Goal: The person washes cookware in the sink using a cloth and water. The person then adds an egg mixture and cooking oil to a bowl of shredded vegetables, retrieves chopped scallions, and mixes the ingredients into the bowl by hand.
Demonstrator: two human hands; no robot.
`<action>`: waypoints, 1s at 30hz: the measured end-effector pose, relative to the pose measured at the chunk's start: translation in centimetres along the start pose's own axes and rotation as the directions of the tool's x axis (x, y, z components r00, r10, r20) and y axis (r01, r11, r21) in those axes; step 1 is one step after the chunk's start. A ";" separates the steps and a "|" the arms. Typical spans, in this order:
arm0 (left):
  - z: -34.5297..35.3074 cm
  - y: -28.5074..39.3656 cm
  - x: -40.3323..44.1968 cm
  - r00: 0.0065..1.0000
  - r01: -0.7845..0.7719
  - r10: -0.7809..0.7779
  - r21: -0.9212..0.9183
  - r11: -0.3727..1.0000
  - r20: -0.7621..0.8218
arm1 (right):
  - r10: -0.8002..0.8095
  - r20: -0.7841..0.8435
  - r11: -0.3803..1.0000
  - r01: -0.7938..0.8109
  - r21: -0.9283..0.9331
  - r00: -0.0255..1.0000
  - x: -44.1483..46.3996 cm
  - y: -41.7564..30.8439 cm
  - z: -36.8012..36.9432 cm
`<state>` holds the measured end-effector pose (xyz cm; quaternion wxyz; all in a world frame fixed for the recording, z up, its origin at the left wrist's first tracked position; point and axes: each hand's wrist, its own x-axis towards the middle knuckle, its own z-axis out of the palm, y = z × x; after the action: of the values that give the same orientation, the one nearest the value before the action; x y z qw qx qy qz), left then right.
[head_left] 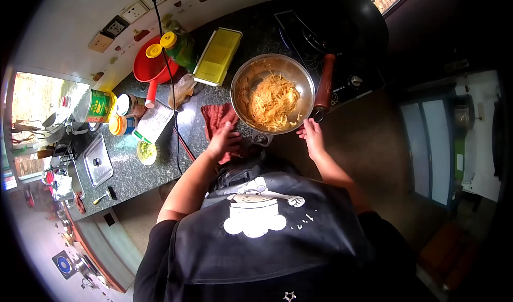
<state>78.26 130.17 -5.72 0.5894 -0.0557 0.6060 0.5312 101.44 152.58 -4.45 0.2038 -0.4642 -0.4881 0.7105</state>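
Observation:
A round metal pan (239,100) at the counter's front edge holds a heap of pale orange shreds (273,101). My right hand (311,136) is at the pan's lower right rim, fingertips pinched against it, just below the end of a dark red handle (325,85). To the left of the pan, my left hand (224,140) has its fingers bent over a dark red cloth (216,116) on the counter. Part of the cloth is hidden under that hand.
A black wok (342,21) stands on the stove (354,81) at the upper right. Behind the pan is a yellow-green lidded box (218,56). Leftward are a red pan (144,61), jars, a paper sheet (154,121), a small bowl (146,151) of green pieces and a black cord.

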 end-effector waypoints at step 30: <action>-2.1 -1.3 -8.8 0.965 -0.153 0.180 0.150 0.977 -0.192 | -0.112 0.634 0.029 0.640 -0.768 0.765 8.2 -4.4 12.0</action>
<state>80.41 123.19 -0.23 0.4797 -0.0191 0.7000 0.5287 86.41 154.54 -3.27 -0.0634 -0.1696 -0.9596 0.2153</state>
